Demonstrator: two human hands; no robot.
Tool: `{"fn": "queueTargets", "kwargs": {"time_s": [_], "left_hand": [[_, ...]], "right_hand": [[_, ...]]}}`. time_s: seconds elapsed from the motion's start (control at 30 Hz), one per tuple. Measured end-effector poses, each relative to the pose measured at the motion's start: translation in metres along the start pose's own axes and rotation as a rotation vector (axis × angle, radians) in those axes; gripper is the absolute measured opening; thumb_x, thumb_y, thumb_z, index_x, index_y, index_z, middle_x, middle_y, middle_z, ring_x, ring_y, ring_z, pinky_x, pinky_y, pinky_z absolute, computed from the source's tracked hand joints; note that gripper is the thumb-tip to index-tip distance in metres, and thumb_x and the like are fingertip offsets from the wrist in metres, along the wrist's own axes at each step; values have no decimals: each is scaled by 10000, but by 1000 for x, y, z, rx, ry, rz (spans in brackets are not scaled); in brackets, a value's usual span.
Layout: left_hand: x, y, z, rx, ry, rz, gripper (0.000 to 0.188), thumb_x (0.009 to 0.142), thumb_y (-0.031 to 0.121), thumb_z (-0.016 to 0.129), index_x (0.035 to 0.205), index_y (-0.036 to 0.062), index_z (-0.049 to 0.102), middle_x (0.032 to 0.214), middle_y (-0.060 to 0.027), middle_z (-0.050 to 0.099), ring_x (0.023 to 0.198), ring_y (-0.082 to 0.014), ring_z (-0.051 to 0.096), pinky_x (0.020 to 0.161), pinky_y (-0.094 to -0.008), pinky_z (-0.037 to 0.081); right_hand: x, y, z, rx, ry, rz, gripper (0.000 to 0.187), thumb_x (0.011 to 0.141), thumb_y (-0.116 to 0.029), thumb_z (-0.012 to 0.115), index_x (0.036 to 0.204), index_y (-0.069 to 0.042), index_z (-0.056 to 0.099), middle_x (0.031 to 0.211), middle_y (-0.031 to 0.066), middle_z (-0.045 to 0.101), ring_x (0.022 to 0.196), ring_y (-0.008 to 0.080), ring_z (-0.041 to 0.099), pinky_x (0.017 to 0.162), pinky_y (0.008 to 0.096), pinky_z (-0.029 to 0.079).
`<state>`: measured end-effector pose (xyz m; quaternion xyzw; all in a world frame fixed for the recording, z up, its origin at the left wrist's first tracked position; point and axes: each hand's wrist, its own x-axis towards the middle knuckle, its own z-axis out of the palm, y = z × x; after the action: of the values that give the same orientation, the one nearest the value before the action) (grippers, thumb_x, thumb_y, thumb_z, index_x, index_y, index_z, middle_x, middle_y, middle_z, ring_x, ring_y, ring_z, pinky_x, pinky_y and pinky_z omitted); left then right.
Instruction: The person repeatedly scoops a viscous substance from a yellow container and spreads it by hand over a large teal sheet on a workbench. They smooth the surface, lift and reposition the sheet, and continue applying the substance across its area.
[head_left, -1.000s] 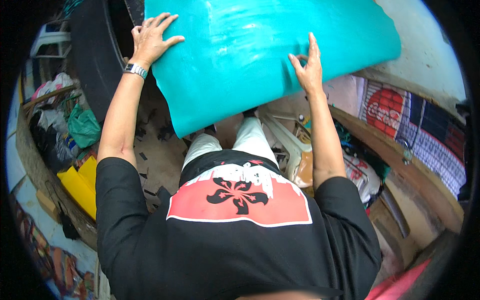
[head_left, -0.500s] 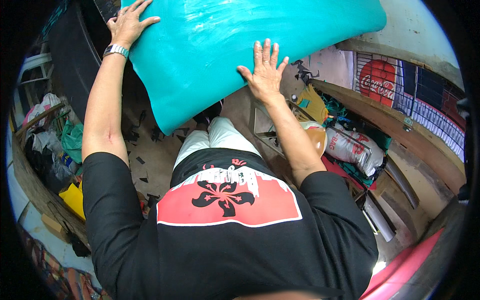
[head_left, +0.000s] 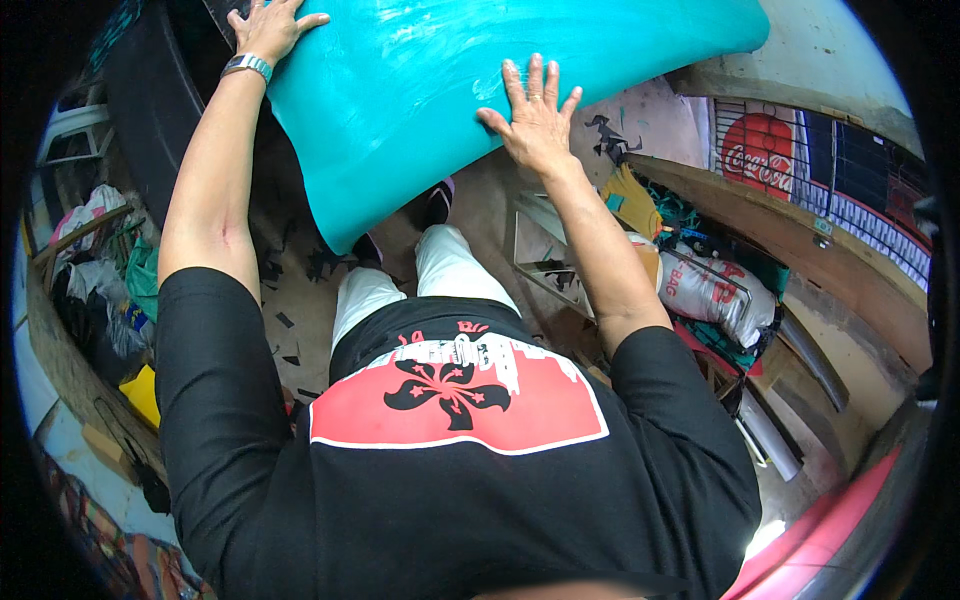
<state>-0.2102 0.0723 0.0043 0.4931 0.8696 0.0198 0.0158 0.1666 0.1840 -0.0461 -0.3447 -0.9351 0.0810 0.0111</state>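
Note:
A large turquoise sheet (head_left: 420, 110) with a smooth, slightly shiny surface spreads across the top of the head view. Its near corner droops toward my legs. At its left edge lies my left hand (head_left: 275, 28), fingers apart, a metal watch (head_left: 247, 66) on the wrist. My right hand (head_left: 537, 118) rests flat with fingers spread on the sheet near its lower right edge. Whitish smears show on the sheet around the right fingertips. Whatever supports the sheet is hidden beneath it.
Dark scraps (head_left: 285, 320) litter the floor by my feet. Bags and cloth (head_left: 110, 290) are piled at the left. At the right sit a stuffed white sack (head_left: 715, 290), a metal frame (head_left: 548, 250) and a long wooden beam (head_left: 790, 225). A dark curved panel (head_left: 160, 110) stands at the far left.
Both hands have slid a little farther away and slightly to the right on the sheet. The near corner of the sheet appears higher and more to the right; my foot shows more.

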Motion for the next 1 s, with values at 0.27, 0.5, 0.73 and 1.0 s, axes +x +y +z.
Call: {"fn": "queueTargets", "kwargs": {"time_s": [0.27, 0.5, 0.73, 1.0], "left_hand": [[4, -7, 6, 10, -16, 9, 675, 794, 571, 667, 1343, 190, 571, 1402, -43, 537, 1306, -288, 417, 1050, -692, 201], [2, -8, 11, -63, -5, -31, 705, 793, 574, 671, 1389, 228, 524, 1457, -15, 483, 1409, -314, 300, 1074, -751, 148], [7, -9, 13, -85, -39, -41, 746, 783, 598, 672, 1402, 217, 502, 1463, -32, 474, 1405, -335, 315, 1078, -759, 125], [8, -11, 15, -79, -33, -22, 755, 789, 617, 654, 1407, 214, 489, 1452, -53, 480, 1395, -331, 326, 1072, -761, 136]], "right_hand": [[-9, -53, 10, 15, -3, -14, 910, 866, -778, 381, 1568, -237, 173, 1626, 170, 65, 1496, 387, 11, 1103, 714, -13], [-35, -118, 19, 70, -19, 14, 899, 858, -769, 398, 1553, -223, 238, 1622, 182, 86, 1495, 394, -2, 1104, 710, -24], [-54, -160, -17, 712, -146, -34, 565, 941, -582, 489, 1306, -174, 630, 1433, 208, 478, 1355, 357, 387, 1120, 567, 229], [-32, -115, -12, 2318, -456, 651, 726, 936, -207, 620, 1541, -235, 220, 928, 230, 679, 554, 136, 489, 571, 287, 444]]}}
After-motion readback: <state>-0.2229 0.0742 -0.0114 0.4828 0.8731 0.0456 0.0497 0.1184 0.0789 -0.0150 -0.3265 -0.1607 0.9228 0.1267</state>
